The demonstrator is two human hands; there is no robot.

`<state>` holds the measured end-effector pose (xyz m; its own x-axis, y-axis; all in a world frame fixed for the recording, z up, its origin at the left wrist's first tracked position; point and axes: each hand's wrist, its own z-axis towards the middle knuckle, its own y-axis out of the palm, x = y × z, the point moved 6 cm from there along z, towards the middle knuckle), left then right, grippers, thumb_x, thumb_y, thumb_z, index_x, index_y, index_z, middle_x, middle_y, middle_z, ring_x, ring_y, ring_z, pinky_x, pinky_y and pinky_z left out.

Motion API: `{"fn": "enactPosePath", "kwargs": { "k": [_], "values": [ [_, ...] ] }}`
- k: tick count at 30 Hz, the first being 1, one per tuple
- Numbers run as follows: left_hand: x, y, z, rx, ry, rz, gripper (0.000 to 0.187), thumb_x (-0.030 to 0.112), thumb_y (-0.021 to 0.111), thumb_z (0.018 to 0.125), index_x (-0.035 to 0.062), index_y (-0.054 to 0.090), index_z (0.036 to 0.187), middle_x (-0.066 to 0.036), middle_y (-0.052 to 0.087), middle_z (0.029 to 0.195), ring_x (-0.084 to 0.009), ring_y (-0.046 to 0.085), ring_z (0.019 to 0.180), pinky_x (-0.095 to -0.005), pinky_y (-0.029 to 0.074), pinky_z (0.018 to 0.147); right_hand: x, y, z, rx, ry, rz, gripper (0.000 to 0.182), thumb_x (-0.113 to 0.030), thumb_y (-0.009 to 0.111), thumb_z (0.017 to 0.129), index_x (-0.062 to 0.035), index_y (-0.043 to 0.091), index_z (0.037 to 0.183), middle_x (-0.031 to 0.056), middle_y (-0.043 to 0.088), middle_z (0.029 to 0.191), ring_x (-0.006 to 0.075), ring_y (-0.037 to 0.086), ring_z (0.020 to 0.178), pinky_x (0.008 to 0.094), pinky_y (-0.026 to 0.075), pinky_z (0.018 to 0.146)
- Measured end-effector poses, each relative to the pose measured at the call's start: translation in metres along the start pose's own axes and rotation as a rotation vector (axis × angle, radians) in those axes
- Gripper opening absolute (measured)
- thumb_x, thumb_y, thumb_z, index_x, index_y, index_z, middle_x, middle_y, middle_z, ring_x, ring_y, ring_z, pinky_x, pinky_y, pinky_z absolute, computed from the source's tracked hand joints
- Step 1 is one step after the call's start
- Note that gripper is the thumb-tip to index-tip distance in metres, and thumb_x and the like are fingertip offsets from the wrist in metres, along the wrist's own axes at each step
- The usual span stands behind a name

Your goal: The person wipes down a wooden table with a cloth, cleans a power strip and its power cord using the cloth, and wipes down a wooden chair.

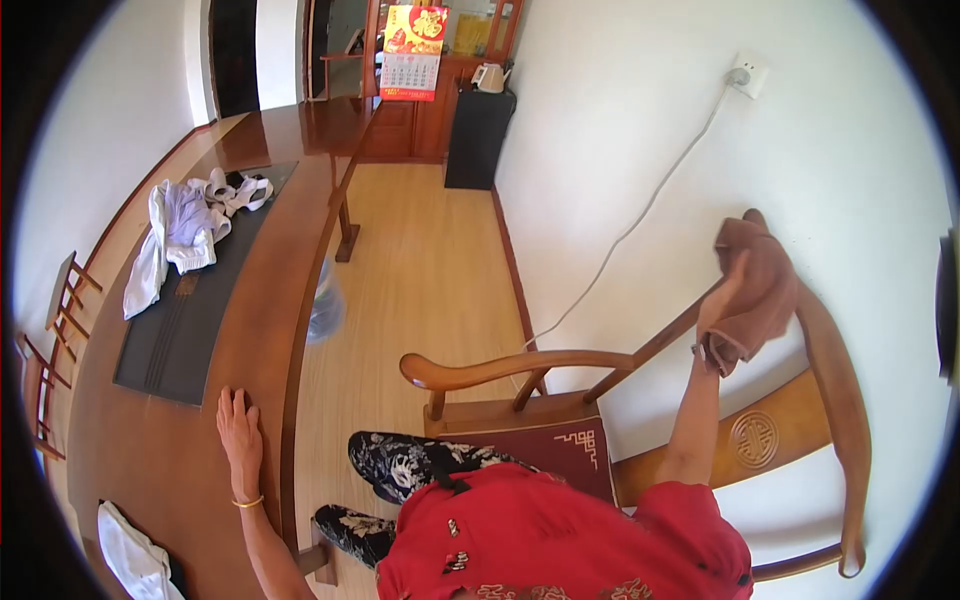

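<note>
The right hand [722,303] holds a brown soft cloth [765,300] against the back rail of a shiny brown wooden chair [840,400] with a dark red seat. Folds of cloth hide most of its fingers, so I can't tell how tightly they grip. I also can't see if the cloth goes all the way around the wood.

The cloth is longer from top to bottom in the view. Its top is near the rail's upper tip, and its bunched low end is by the wrist. The chair's front points left, toward the long brown wooden table [255,330].

The left hand [238,430] lies flat on that table, palm down, fingers only a little apart, holding nothing.

The red shirt [560,530] covers part of the seat. The table hides part of a clear plastic jug [326,310]. A black thing [947,305] at the right edge is cut off.
</note>
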<state>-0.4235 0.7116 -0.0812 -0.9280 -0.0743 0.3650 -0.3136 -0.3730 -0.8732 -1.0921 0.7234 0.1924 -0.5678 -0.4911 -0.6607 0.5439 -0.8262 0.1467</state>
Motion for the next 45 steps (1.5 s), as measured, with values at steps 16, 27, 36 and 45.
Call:
{"fn": "enactPosePath", "kwargs": {
  "k": [16, 27, 36, 45],
  "values": [
    [-0.004, 0.001, -0.001, 0.01, 0.007, -0.016, 0.038, 0.015, 0.046, 0.092, -0.0015, 0.046, 0.126, -0.021, 0.035, 0.14, -0.0387, 0.034, 0.127, -0.0453, 0.028, 0.105, 0.057, 0.077, 0.153, 0.013, -0.168, -0.121, 0.038, -0.033, 0.047, 0.096, 0.0017, 0.063, 0.094, 0.0129, 0.062, 0.102, 0.0187, 0.056, 0.091, 0.0287, 0.044, 0.082],
    [-0.013, 0.006, 0.0, -0.009, -0.067, 0.0, 0.039, 0.012, 0.046, 0.09, -0.0016, 0.046, 0.127, -0.02, 0.034, 0.142, -0.0381, 0.032, 0.13, -0.0443, 0.027, 0.107, 0.07, 0.111, 0.27, -0.134, 0.036, 0.058, 0.051, -0.036, 0.047, 0.095, -0.0002, 0.043, 0.131, 0.0116, 0.047, 0.126, 0.0175, 0.044, 0.118, 0.0252, 0.04, 0.095],
    [-0.005, -0.002, -0.002, -0.017, -0.07, -0.03, 0.04, 0.014, 0.046, 0.091, -0.0009, 0.046, 0.128, -0.02, 0.035, 0.141, -0.0382, 0.033, 0.129, -0.0445, 0.027, 0.106, 0.186, 0.132, 0.238, -0.388, 0.245, 0.285, 0.033, -0.038, 0.049, 0.093, -0.0073, 0.059, 0.102, 0.0047, 0.058, 0.094, 0.0137, 0.053, 0.084, 0.028, 0.047, 0.076],
    [-0.015, 0.007, 0.0, 0.009, -0.027, 0.031, 0.039, 0.017, 0.045, 0.093, 0.0012, 0.046, 0.128, -0.02, 0.036, 0.141, -0.0379, 0.035, 0.128, -0.0441, 0.029, 0.106, 0.113, 0.131, 0.287, -0.105, 0.108, 0.078, 0.043, -0.043, 0.054, 0.089, -0.0019, 0.059, 0.101, 0.0089, 0.058, 0.102, 0.0156, 0.051, 0.095, 0.0255, 0.042, 0.082]
  ]
}}
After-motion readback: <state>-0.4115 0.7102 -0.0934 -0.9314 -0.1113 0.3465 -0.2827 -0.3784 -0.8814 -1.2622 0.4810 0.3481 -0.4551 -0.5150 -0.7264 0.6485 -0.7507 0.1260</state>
